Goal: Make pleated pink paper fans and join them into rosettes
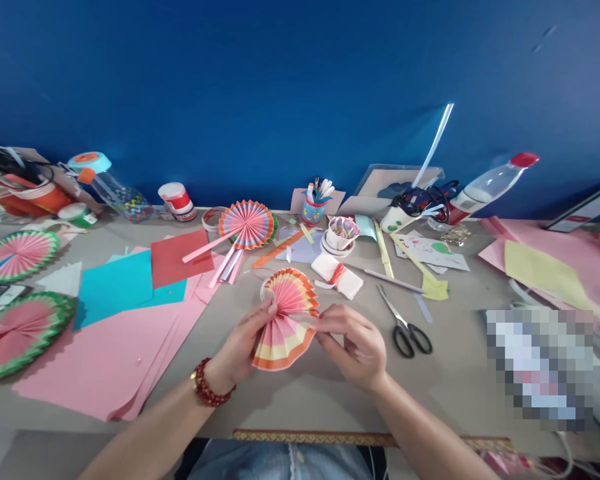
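A pleated paper fan (pixel 286 347) in pink, yellow and orange is spread partly round above the middle of the table. My left hand (pixel 245 337) is closed on its left side, the thumb near the centre of the folds. My right hand (pixel 354 343) pinches the fan's right edge between thumb and fingers, where two pleated sections come together. Behind the fan, a clear ring-shaped roll (pixel 265 289), perhaps tape, is partly hidden. Scissors (pixel 405 327) with black handles lie to the right of my right hand.
Finished striped fans (pixel 250 223) lie behind, and green-edged ones (pixel 23 330) at the left. Pink sheets (pixel 115 360) and blue paper (pixel 113 287) spread at left. A white block wrapped with red string (pixel 350 283), a pen cup (pixel 313 212) and a tilted bottle (pixel 490 187) stand farther back.
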Tool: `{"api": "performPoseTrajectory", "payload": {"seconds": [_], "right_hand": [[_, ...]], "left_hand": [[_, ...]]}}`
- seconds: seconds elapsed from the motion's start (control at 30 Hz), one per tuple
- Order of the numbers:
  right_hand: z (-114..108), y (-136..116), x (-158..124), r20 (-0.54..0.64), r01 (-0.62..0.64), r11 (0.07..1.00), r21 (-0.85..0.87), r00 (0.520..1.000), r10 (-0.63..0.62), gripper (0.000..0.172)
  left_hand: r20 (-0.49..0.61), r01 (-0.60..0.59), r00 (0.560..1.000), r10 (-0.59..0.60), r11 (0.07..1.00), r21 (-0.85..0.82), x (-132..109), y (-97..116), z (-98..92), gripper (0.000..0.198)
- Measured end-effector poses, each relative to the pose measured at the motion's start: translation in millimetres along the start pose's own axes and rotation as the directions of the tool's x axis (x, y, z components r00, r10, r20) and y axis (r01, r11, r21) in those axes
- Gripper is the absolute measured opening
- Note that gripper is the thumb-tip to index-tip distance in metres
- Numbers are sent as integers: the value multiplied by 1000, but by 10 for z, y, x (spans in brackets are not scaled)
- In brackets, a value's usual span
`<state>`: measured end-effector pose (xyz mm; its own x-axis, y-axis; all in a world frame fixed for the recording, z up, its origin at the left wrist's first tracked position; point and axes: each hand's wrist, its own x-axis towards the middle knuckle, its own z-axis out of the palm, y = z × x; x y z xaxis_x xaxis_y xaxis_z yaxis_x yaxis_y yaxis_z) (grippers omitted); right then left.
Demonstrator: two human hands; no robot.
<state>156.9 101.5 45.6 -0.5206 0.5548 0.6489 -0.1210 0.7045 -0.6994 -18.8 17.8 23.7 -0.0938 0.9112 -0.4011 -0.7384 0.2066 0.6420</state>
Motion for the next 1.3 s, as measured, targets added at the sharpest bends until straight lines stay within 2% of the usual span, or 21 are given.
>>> {"api": "performPoseTrajectory", "payload": {"seconds": [0.17,0.37,0.57,0.77,0.9,1.1,1.23,1.3], "right_hand": [[-22,2,-1,-22,18,999,-32,1000,-19,22],[-53,2,11,-29,54,994,-99,998,-57,23],[-109,35,6,-2,80,993,-92,997,-80,26],[-118,52,2,-12,49,996,-71,999,-50,22],[-120,48,17,3,51,993,-102,999,-51,20],[-132,78,13,0,157,979,-127,987,-159,27],[-164,106,0,92,309,926,-215,951,-295,25],[-174,100,10,117,326,921,-214,945,-307,24]], "left_hand": [[-55,19,998,-17,999,42,-21,35,71,29],[-58,5,998,-3,1000,23,-21,24,67,25],[-6,29,1000,-29,999,-44,-24,10,37,21],[108,-4,994,6,1000,-22,-20,20,18,16],[122,-31,992,30,999,9,-19,23,14,18],[109,-65,992,61,997,36,-14,15,9,22],[131,-78,989,70,995,56,-2,-4,-18,25],[143,-90,987,80,994,63,-1,-11,-27,24]]}}
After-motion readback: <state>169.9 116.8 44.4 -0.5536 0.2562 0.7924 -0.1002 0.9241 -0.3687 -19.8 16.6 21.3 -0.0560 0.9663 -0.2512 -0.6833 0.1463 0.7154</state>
